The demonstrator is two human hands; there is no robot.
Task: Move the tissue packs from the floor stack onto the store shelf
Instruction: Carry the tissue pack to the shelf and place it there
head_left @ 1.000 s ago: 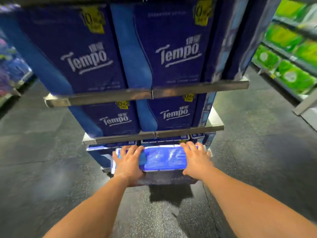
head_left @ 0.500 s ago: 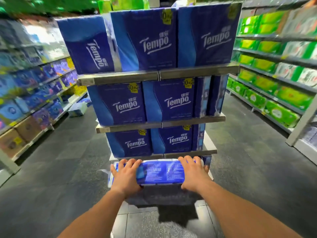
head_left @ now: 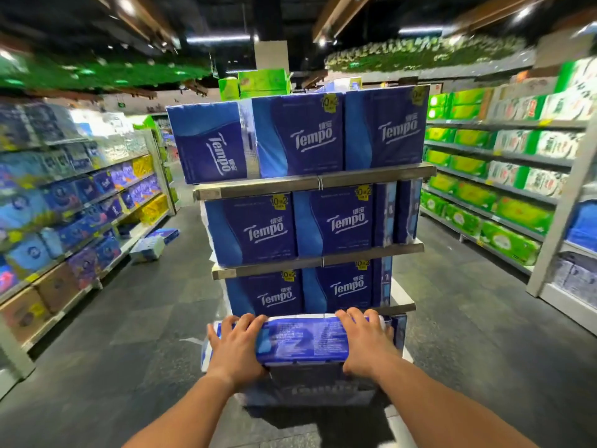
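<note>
A blue Tempo tissue pack [head_left: 303, 341] is held flat in front of the end shelf unit [head_left: 315, 182]. My left hand [head_left: 237, 349] grips its left end and my right hand [head_left: 365, 342] grips its right end. Under the held pack more blue packs [head_left: 310, 386] sit stacked on the floor. The shelf unit has three tiers, each filled with upright blue Tempo packs [head_left: 342, 221]; the lowest tier edge lies just behind the held pack.
Aisle shelving with blue and purple goods [head_left: 74, 215] runs along the left, and shelving with green packs [head_left: 491, 195] along the right. Two loose packs [head_left: 151, 245] lie on the dark floor at the left. Open floor lies on both sides of the shelf unit.
The view has tilted up and drawn back, so the whole shelf unit and ceiling show. Both hands have kept their hold on the pack, which has risen off the stack.
</note>
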